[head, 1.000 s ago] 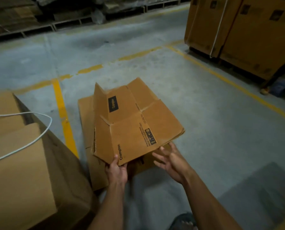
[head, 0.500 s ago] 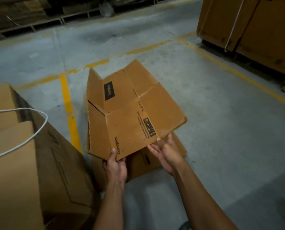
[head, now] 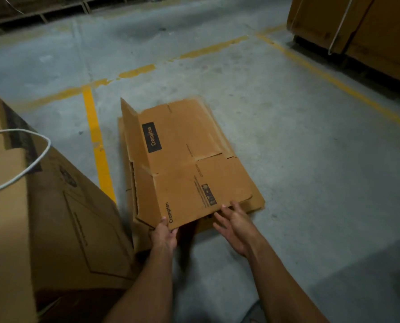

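The flattened brown cardboard carton (head: pixel 185 169) lies on another flat cardboard sheet (head: pixel 257 201) on the grey concrete floor (head: pixel 310 159). The left hand (head: pixel 164 236) pinches its near edge. The right hand (head: pixel 235 226), fingers straight, touches that edge. The carton is probably light and floppy, so it is best held at both near corners.

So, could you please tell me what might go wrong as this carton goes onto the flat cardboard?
The side flap stands up, so the carton may not lie flat. The right hand is at the near edge, where fingers could be pinched. Only the left hand grips, so it may slide askew.
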Available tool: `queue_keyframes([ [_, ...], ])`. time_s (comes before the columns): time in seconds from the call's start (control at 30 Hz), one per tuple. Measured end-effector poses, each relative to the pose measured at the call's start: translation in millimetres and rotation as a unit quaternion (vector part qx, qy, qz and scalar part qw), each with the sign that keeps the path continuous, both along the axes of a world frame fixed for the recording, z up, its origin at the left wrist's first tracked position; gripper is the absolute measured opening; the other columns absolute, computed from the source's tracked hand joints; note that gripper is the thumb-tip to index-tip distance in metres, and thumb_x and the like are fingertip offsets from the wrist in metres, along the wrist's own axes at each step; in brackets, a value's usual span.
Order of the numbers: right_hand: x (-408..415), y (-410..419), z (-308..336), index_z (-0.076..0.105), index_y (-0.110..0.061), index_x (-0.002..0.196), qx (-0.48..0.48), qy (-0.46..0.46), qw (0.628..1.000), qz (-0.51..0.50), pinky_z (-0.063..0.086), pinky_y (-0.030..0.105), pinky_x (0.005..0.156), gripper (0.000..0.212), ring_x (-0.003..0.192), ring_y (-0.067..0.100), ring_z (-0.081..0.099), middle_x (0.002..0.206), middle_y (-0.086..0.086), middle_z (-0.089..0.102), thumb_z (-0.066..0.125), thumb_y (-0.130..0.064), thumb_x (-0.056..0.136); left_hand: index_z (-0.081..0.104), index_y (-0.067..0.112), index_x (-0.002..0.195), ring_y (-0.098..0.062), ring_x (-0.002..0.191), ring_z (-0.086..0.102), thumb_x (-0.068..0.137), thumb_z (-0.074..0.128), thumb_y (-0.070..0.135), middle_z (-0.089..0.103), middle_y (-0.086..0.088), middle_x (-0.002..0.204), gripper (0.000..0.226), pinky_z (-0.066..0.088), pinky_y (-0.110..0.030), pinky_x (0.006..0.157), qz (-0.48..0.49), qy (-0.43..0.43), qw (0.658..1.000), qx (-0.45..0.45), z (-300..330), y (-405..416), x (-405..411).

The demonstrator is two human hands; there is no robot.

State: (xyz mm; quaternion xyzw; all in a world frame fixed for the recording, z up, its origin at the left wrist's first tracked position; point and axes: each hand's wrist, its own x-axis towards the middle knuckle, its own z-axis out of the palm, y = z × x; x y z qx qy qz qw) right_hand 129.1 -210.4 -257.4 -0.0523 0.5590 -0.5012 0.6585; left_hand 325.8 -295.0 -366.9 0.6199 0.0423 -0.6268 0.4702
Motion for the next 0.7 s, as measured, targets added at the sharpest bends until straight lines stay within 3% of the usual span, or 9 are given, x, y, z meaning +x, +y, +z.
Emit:
queue_keyframes([
  [0.1, 4.7, -2.9, 1.9, 0.009, -0.025, 0.169, 0.008, 0.000, 1.000, 0.007, 0.029, 0.054, 0.126, 0.066, 0.154, 0.032, 0.036, 0.165, 0.012, 0.041, 0.044, -0.017, 0.114, 0.055, 0.007, 0.135, -0.030, 0.116, 0.066, 0.109, 0.056, 0.012, 0.071, -0.015, 0.124, 0.027, 0.056, -0.046, 0.103, 0.007, -0.027, 1.000, 0.012, -7.4, -0.5, -1.3],
  [0.2, 8.0, -8.1, 5.8, 0.014, -0.023, 0.168, -0.004, 0.012, 1.000, 0.017, 0.032, 0.052, 0.126, 0.063, 0.152, 0.031, 0.040, 0.164, 0.013, 0.042, 0.045, -0.019, 0.114, 0.056, 0.012, 0.141, -0.028, 0.125, 0.064, 0.111, 0.054, 0.035, 0.068, -0.007, 0.138, 0.038, 0.054, -0.044, 0.103, -0.019, -0.051, 0.997, 0.059, -31.0, -6.9, -3.7],
  [0.3, 8.3, -9.7, 8.3, 0.021, -0.022, 0.167, -0.006, 0.032, 0.999, 0.038, 0.037, 0.046, 0.123, 0.059, 0.149, 0.026, 0.044, 0.163, 0.009, 0.043, 0.046, -0.021, 0.114, 0.065, 0.011, 0.127, -0.027, 0.129, 0.061, 0.114, 0.044, 0.034, 0.067, -0.005, 0.131, 0.034, 0.048, -0.047, 0.109, -0.078, 0.006, 0.992, 0.103, -36.4, -9.2, -7.0],
  [0.33, 9.5, -9.8, 9.7, 0.025, -0.020, 0.166, -0.004, 0.047, 0.998, 0.049, 0.038, 0.045, 0.122, 0.056, 0.148, 0.025, 0.045, 0.163, 0.008, 0.044, 0.045, -0.020, 0.114, 0.065, 0.009, 0.127, -0.029, 0.125, 0.064, 0.114, 0.045, 0.026, 0.068, -0.006, 0.129, 0.029, 0.052, -0.044, 0.102, -0.099, -0.005, 0.988, 0.116, -20.0, -4.3, -11.9],
  [0.4, 11.0, -9.5, 15.3, 0.039, -0.017, 0.158, 0.002, 0.081, 0.994, 0.071, 0.040, 0.047, 0.122, 0.044, 0.145, 0.027, 0.049, 0.158, 0.011, 0.049, 0.043, -0.017, 0.114, 0.064, 0.007, 0.126, -0.030, 0.095, 0.067, 0.111, 0.047, 0.009, 0.068, -0.013, 0.115, 0.022, 0.061, -0.034, 0.071, -0.112, -0.032, 0.987, 0.109, 0.8, 0.5, -20.6],
  [0.47, 10.7, -10.1, 22.0, 0.059, -0.021, 0.131, 0.018, 0.143, 0.985, 0.094, 0.043, 0.053, 0.118, 0.025, 0.138, 0.036, 0.057, 0.140, 0.018, 0.064, 0.045, -0.014, 0.112, 0.060, 0.011, 0.109, -0.022, 0.074, 0.055, 0.109, 0.046, 0.003, 0.058, -0.010, 0.093, 0.016, 0.055, -0.022, 0.048, -0.128, -0.057, 0.987, 0.081, 17.9, -0.3, -31.7],
  [0.53, 7.3, -9.1, 32.2, 0.065, -0.028, 0.105, 0.025, 0.212, 0.971, 0.106, 0.054, 0.049, 0.108, 0.019, 0.119, 0.032, 0.068, 0.114, 0.009, 0.073, 0.051, -0.015, 0.107, 0.056, 0.007, 0.114, -0.023, 0.081, 0.060, 0.107, 0.045, -0.001, 0.057, -0.013, 0.096, 0.016, 0.059, -0.025, 0.072, -0.158, -0.054, 0.985, 0.043, 47.2, -0.6, -49.5],
  [0.6, -4.2, -5.5, 38.1, 0.067, -0.030, 0.098, 0.023, 0.261, 0.959, 0.108, 0.057, 0.040, 0.088, 0.017, 0.099, 0.022, 0.069, 0.112, 0.006, 0.076, 0.056, -0.018, 0.099, 0.055, 0.001, 0.126, -0.027, 0.097, 0.066, 0.106, 0.046, -0.004, 0.061, -0.018, 0.107, 0.022, 0.059, -0.035, 0.097, -0.189, -0.036, 0.981, 0.008, 82.9, -0.7, -70.2],
  [0.7, -32.7, 2.5, 61.3, 0.070, -0.030, 0.092, 0.029, 0.315, 0.945, 0.087, 0.055, 0.038, 0.080, 0.017, 0.094, 0.021, 0.067, 0.113, 0.005, 0.076, 0.057, -0.020, 0.090, 0.056, 0.004, 0.133, -0.026, 0.109, 0.067, 0.109, 0.049, 0.001, 0.065, -0.014, 0.118, 0.025, 0.051, -0.039, 0.112, -0.255, 0.010, 0.965, -0.053, 140.2, 5.4, -108.1],
])
